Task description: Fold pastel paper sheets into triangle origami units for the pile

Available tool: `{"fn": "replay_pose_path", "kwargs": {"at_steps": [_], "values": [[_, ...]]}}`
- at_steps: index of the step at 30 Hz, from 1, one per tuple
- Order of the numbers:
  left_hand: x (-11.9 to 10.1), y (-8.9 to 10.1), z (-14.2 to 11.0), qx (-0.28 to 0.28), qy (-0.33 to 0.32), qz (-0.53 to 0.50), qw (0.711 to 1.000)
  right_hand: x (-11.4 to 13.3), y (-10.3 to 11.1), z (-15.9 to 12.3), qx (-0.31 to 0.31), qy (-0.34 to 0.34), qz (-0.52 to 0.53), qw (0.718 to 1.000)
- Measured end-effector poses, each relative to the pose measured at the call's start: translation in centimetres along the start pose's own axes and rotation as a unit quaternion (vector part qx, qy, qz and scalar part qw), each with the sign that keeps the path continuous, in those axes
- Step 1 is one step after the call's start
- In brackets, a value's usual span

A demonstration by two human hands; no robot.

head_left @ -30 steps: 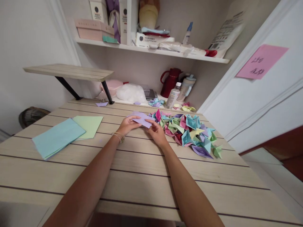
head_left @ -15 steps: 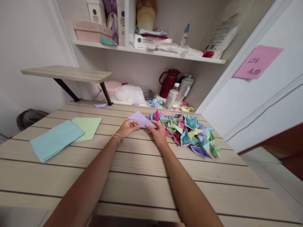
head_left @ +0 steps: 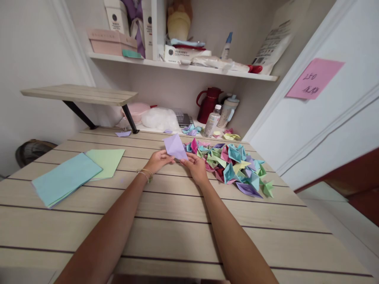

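Observation:
Both my hands meet at the middle of the wooden table point(head_left: 177, 225) around a lilac paper sheet point(head_left: 175, 146), which stands up in a pointed fold. My left hand point(head_left: 158, 161), with a thin bracelet at the wrist, pinches the sheet's lower left edge. My right hand point(head_left: 196, 167) pinches its lower right edge. Right beside my right hand lies a pile of folded paper pieces point(head_left: 237, 167) in pink, blue, green, yellow and purple.
A stack of flat blue and green sheets point(head_left: 75, 173) lies at the left. Behind stand a small raised wooden shelf point(head_left: 79, 94), a red jug point(head_left: 209, 104), a bottle point(head_left: 212, 121) and a wall shelf point(head_left: 183, 67) with boxes. A pink note point(head_left: 314, 79) hangs on the door.
The lilac sheet has gone from lying nearly flat under my fingers to standing up in a pointed fold, and both hands have closed in on its lower edge.

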State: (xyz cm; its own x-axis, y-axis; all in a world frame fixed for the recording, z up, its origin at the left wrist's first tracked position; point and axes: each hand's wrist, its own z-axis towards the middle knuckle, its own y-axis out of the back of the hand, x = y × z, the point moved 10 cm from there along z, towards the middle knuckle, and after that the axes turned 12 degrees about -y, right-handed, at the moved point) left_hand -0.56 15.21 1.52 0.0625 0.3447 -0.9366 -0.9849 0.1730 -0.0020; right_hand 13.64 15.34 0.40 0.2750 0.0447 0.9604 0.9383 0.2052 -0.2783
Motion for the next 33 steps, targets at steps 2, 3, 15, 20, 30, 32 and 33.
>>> {"fn": "replay_pose_path", "kwargs": {"at_steps": [2, 3, 15, 20, 30, 32, 33], "values": [[0.0, -0.1, 0.0, 0.007, 0.005, 0.006, 1.0, -0.2, -0.5, 0.0, 0.022, -0.013, 0.006, 1.0], [0.0, 0.0, 0.1, 0.001, 0.005, 0.003, 1.0, -0.4, -0.7, 0.0, 0.035, -0.02, 0.006, 0.999], [0.6, 2.1, 0.3, -0.094, 0.005, -0.097, 0.991, -0.4, 0.6, 0.3, -0.038, 0.025, -0.047, 0.998], [-0.2, 2.8, 0.4, -0.134, -0.037, -0.078, 0.987, 1.0, -1.0, -0.6, 0.007, 0.067, -0.088, 0.994], [0.3, 0.2, 0.3, -0.013, -0.006, -0.069, 0.997, 2.3, -1.2, -1.0, -0.017, 0.114, -0.174, 0.978], [0.3, -0.2, 0.1, 0.005, -0.002, -0.063, 0.998, 2.4, -0.8, -0.9, -0.027, 0.118, -0.158, 0.98], [0.2, -0.2, 0.1, 0.006, -0.002, -0.06, 0.998, 2.4, -0.7, -0.8, -0.028, 0.118, -0.153, 0.981]]}}
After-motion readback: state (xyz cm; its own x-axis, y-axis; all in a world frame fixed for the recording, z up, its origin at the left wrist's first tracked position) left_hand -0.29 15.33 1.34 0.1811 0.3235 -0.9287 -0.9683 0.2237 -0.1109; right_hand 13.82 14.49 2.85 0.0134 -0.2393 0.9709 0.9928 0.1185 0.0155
